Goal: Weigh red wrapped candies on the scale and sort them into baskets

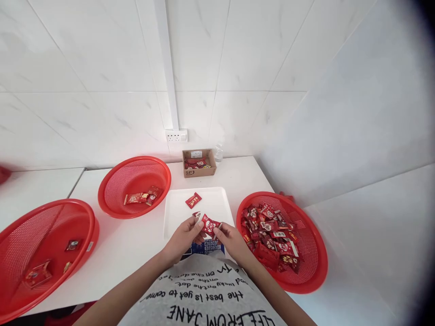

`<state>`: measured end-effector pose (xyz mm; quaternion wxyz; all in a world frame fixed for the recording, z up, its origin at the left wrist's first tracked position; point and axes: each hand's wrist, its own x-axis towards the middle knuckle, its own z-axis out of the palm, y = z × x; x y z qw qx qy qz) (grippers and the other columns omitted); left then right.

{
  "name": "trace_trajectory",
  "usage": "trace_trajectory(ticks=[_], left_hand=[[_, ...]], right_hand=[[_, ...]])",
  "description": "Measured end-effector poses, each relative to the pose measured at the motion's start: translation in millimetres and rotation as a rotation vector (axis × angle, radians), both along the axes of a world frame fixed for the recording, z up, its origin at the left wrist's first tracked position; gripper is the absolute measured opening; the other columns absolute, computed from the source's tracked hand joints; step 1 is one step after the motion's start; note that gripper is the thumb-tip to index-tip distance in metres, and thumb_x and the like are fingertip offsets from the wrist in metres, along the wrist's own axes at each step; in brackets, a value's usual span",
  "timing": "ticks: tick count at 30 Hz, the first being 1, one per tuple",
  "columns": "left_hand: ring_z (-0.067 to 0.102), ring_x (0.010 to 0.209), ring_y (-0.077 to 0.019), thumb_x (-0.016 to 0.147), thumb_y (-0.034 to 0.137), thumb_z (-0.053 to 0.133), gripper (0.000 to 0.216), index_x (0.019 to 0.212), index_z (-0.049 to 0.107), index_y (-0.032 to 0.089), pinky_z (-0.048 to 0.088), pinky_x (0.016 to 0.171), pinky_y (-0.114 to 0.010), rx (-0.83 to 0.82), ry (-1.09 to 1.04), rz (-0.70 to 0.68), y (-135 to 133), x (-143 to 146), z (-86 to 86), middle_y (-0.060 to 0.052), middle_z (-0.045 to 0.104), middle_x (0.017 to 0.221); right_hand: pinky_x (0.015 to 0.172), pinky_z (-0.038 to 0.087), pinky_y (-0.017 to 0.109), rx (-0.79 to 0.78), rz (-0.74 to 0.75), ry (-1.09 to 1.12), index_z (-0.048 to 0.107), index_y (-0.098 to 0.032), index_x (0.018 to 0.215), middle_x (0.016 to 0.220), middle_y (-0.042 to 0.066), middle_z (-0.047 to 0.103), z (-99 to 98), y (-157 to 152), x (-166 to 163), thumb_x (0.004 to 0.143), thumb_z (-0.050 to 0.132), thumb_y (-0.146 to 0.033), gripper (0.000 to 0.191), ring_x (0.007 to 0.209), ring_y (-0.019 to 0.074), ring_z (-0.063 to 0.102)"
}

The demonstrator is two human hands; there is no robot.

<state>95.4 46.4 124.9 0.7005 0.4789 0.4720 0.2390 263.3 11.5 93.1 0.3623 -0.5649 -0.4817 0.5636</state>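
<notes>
One red, white-printed packet (210, 225), lower centre, long axis slanted down rightward, pinched by left hand (186, 236) and right hand (232, 241).

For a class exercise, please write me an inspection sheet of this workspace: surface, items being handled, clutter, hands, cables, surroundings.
Surface: white table, standing against a wall.
Items being handled: a red packet in the hands; a loose packet on the white tray; a heap of packets in the right basket; a few more in the two left baskets.
Clutter: cardboard box holding packets, with a clear plastic object beside it.
Hands: left hand and right hand both grip the red packet.
Cables: nothing seen loose; a white strip runs down to a socket.
Surroundings: pale tiled wall behind.
</notes>
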Motion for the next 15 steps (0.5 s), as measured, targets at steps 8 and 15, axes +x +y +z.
trace_trajectory(ticks=[8,15], left_hand=[[0.04,0.053,-0.011,0.077,0.062,0.043,0.044,0.067,0.043,0.019,0.032,0.054,-0.025,0.095,0.164,-0.151,6,-9,-14.3,0.005,0.043,0.055],[0.043,0.054,-0.0117,0.078,0.062,0.039,0.044,0.069,0.042,0.019,0.035,0.055,-0.026,0.051,0.222,-0.125,1,-8,-25.4,0.005,0.045,0.055]], right_hand=[[0.058,0.039,0.025,-0.01,0.106,-0.007,0.053,-0.019,0.069,0.061,-0.002,0.051,14.8,-1,-4,0.08,0.045,-0.054,0.037,0.057,0.0121,0.045],[0.053,0.038,0.023,-0.041,0.087,-0.072,0.053,-0.019,0.065,0.057,-0.003,0.052,-6.5,2,-4,0.08,0.046,-0.048,0.033,0.054,0.0115,0.047]])
